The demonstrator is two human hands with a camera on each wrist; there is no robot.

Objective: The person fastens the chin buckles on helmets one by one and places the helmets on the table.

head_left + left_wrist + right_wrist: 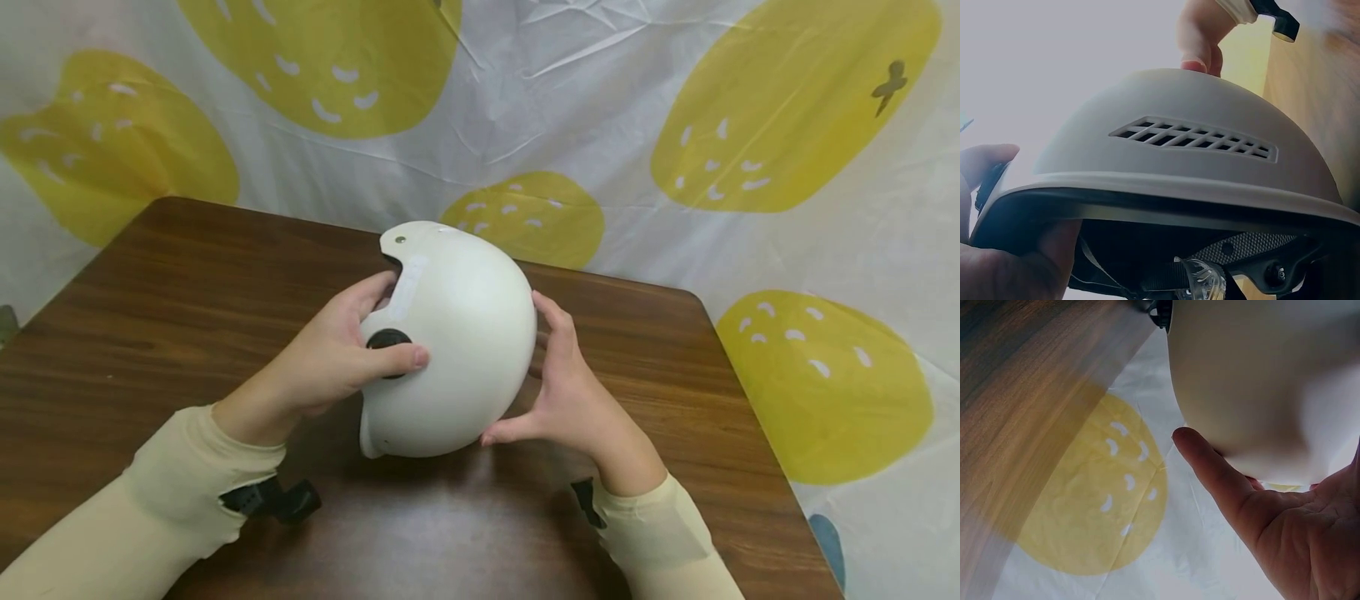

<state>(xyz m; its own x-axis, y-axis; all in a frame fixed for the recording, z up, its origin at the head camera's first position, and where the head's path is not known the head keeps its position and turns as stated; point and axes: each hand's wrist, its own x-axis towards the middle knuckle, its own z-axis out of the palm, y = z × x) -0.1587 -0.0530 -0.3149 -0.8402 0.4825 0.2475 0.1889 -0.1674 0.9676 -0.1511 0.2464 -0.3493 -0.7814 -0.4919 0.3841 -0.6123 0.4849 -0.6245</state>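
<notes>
Helmet (450, 342) sits tipped on its side mid-table (150, 283); left hand (337, 358) grips its rim, thumb over the black knob (387, 340); right hand (566, 387) flat-fingered against the shell; I'd keep that palm bracing, turn slowly, rim low.

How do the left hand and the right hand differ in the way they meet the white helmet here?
The left hand grips the helmet at its rim, fingers hooked under the edge and thumb lying over the black side knob; the right hand lies flat with straight fingers against the smooth shell. The left hand sits at the open side, the right hand at the rounded crown. Both touch the helmet above the wooden table.
</notes>
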